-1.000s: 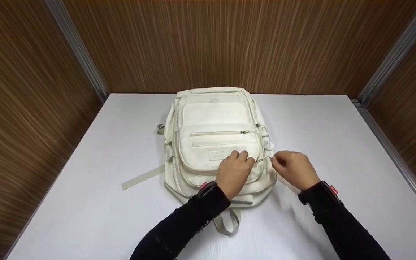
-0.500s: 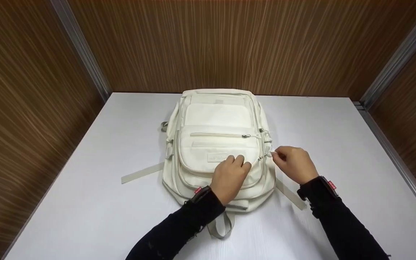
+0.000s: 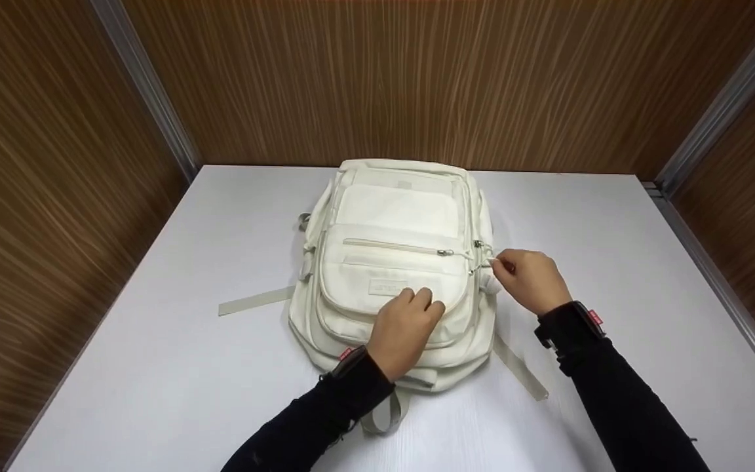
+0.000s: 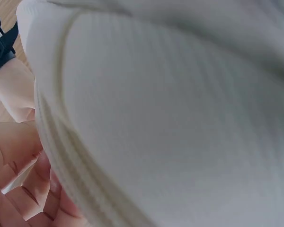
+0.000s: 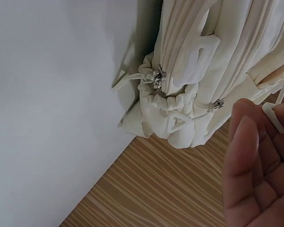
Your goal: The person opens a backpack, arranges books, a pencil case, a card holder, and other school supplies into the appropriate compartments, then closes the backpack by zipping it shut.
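Observation:
A cream backpack (image 3: 394,210) lies front side up on the white table, its top toward the back wall. My left hand (image 3: 407,331) rests over the lower front pocket. In the left wrist view its thumb and fingers (image 4: 19,146) grip the pocket's seamed edge; part of the fingertips is hidden. At the bag's right side, my right hand (image 3: 535,280) pinches a white zipper pull (image 5: 273,118) between thumb and index finger. A thin cord joins this pull to a metal zipper slider (image 3: 472,271) on the front pocket's right edge.
Other zipper sliders (image 3: 444,252) with cord pulls sit close by. Loose straps (image 3: 256,300) spread from both sides, and a strap loop (image 3: 387,416) hangs at the bottom. Wood-grain panels (image 3: 390,78) enclose the white table (image 3: 174,367) at the back and sides.
My right hand has moved toward the bag's top, and the slider has travelled up the pocket's right edge with it. My left hand has shifted down and left; the backpack has turned slightly.

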`<state>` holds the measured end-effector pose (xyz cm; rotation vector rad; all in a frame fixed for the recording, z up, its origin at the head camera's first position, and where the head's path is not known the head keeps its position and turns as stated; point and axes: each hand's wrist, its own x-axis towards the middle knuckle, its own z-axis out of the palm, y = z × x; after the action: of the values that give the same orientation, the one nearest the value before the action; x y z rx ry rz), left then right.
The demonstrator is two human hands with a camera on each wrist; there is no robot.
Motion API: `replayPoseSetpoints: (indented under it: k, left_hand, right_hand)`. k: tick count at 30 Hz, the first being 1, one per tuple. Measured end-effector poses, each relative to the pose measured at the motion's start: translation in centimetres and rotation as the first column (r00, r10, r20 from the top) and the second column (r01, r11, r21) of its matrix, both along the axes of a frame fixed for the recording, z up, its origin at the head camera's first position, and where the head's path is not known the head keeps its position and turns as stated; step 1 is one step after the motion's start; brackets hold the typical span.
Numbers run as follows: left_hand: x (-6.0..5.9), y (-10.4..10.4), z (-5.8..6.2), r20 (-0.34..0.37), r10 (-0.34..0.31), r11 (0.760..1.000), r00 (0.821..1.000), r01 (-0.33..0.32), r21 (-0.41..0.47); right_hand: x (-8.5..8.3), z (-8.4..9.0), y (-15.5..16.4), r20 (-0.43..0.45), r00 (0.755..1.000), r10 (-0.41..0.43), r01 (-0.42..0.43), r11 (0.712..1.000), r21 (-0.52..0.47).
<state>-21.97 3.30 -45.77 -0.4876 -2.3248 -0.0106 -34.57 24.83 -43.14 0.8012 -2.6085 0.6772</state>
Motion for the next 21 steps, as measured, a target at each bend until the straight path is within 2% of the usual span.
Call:
replayPoseSetpoints:
  k: [10, 21]
  left_hand:
    - [0.1, 0.3, -0.1, -0.028, -0.008, 1.000, 1.000, 0.009, 0.013]
    - [0.2, 0.7, -0.2, -0.007, -0.008, 1.000, 1.000, 0.008, 0.006]
  right_hand:
    - [-2.1, 0.8, -0.9, 0.019, 0.999, -0.027, 0.027, 1.000, -0.003]
    - [-3.3, 0.4, -1.2, 0.034, 0.997, -0.068, 0.069, 0.997, -0.018]
